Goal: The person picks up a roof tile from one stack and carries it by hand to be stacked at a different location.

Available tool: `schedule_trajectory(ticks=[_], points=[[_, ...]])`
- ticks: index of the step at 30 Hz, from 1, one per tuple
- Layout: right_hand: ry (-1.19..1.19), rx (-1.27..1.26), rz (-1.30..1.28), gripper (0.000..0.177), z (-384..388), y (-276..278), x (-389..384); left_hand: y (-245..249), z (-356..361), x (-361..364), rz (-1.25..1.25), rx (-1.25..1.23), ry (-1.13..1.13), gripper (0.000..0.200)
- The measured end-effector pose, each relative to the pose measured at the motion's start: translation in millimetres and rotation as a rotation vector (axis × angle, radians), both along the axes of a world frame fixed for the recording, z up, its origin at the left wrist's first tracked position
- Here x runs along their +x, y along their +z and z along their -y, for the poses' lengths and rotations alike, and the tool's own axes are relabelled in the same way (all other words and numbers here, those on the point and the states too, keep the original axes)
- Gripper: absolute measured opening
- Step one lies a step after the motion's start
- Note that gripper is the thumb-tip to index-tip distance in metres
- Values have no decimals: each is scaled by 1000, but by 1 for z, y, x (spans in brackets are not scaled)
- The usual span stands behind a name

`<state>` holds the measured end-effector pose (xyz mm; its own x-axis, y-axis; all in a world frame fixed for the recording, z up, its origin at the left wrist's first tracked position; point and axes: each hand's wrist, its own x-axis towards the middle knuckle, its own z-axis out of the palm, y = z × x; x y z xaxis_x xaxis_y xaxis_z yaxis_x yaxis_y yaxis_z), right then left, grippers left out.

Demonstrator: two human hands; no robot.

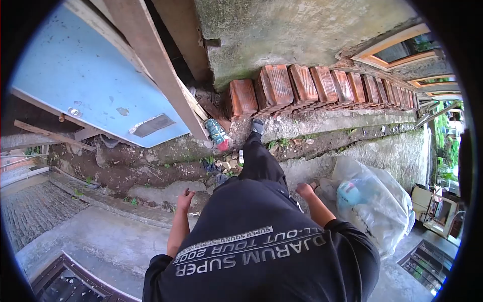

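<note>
My left hand (185, 199) hangs beside my body with its fingers apart, holding nothing. On the other side, my right hand (305, 191) looks loosely curled, with nothing visible in it. Near that hand sits a large clear plastic bag (387, 201) with a light blue item (350, 192) inside. Ahead of my outstretched foot, stacks of clay roof tiles (302, 83) stand in a long row against the wall. Neither hand touches the tiles. A green and red packet (217, 134) lies at the row's left end.
A blue door panel (95, 80) and an upright wooden post (156, 60) stand at left. A muddy channel (121, 173) runs across under me, with rubble (229, 165) in it. Concrete paving (95, 226) lies at lower left. Wooden-framed windows (395, 48) line the wall at right.
</note>
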<state>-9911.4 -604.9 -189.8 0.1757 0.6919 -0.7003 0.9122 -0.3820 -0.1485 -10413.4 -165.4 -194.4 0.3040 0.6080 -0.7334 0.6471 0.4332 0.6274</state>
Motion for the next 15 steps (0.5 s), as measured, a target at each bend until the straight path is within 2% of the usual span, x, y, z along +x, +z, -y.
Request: schedule_trajectory(ticks=[1, 2, 3, 4, 5, 6, 8, 10, 12, 13, 14, 15], points=[[120, -51, 28, 26, 4, 9, -12, -1, 9, -8, 19, -60, 71, 75], [124, -57, 22, 26, 4, 14, -22, -3, 20, -17, 34, -122, 146, 75], [-34, -54, 52, 27, 11, 7, -30, 1, 26, -20, 22, -134, 155, 75], [-189, -61, 76, 27, 23, -5, -44, 9, 34, -28, -29, -147, 71, 69], [-310, 81, -90, 30, 75, -86, -29, 21, 43, -34, -77, -159, -16, 64], [-379, -51, 25, 38, 59, -77, -33, 4, 53, -46, -103, -163, -40, 60], [-623, 51, 113, 48, 49, -86, -34, -94, 79, -100, -25, -177, -14, 53], [-703, 22, 107, 44, -1, -18, -43, -149, 98, -133, 117, -245, 77, 49], [-939, 111, -31, 55, -37, 23, -45, -141, 100, -133, 252, -381, 267, 48], [-889, 262, -14, 57, -41, 12, -38, -149, 99, -134, 200, -243, 201, 48], [-838, 408, 3, 60, -39, -2, -32, -130, 93, -126, 136, -180, 136, 48], [-899, 370, 7, 54, -59, 26, -38, -83, 83, -106, 35, -102, 52, 49]])
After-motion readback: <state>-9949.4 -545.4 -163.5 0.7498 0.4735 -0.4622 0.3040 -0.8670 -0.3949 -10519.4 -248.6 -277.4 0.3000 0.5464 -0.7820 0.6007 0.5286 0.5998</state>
